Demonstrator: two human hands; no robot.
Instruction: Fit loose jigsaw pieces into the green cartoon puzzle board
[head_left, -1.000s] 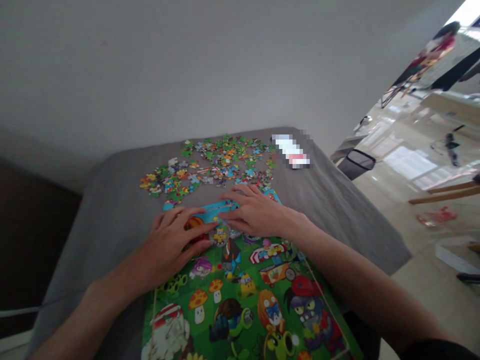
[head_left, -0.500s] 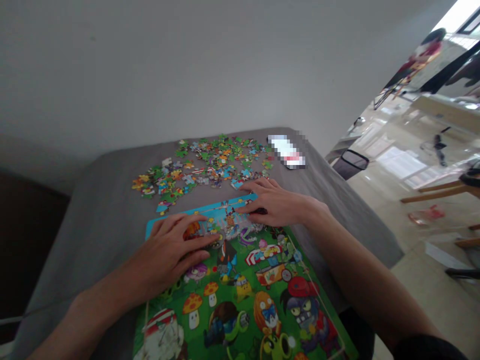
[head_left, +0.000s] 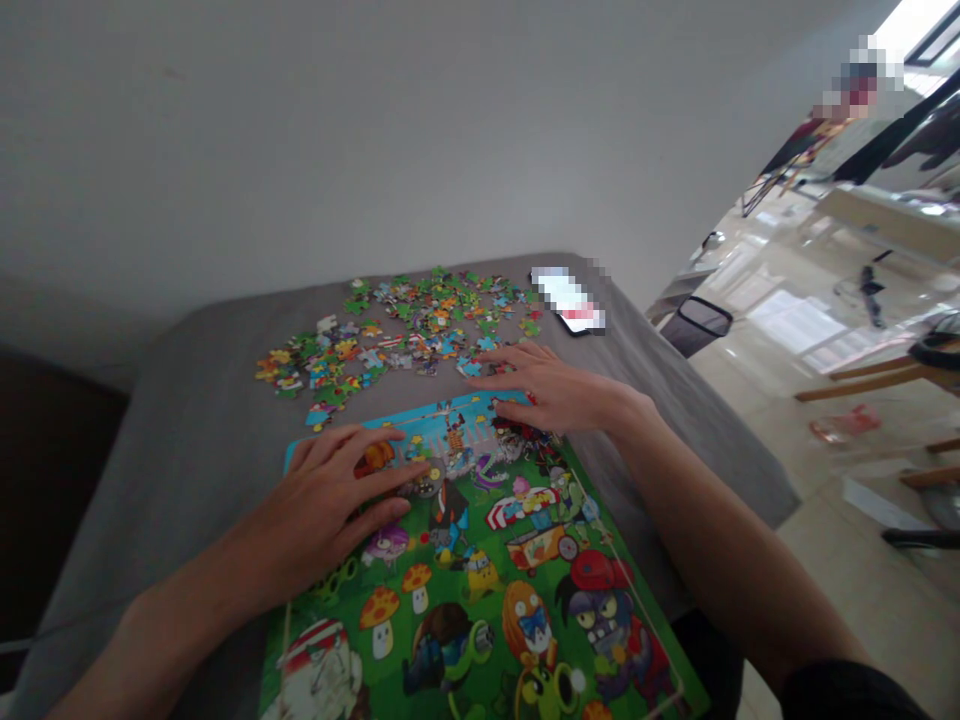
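A green and blue puzzle board [head_left: 480,560] printed with cartoon plants and zombies lies before me on a grey cloth. My left hand [head_left: 341,490] rests on its upper left part, fingers spread and lying flat, holding nothing that I can see. Over the board's top right corner is my right hand [head_left: 555,385], its fingers stretched out toward the nearest loose pieces. Whether a fingertip touches one I cannot tell. Beyond the board, many jigsaw pieces [head_left: 442,310] are scattered in a loose heap, reaching left to a cluster of orange and green ones.
A phone [head_left: 568,300] with a lit screen lies right of the pieces, near the cloth's [head_left: 202,400] far edge. Behind stands a pale wall [head_left: 375,130]. To the right, past the table edge, are a tiled floor, wooden chair legs [head_left: 847,380] and a blurred person.
My right hand has lifted slightly and shifted up from the board's top edge toward the pieces. My left hand stays in place on the board. The view has shifted a little.
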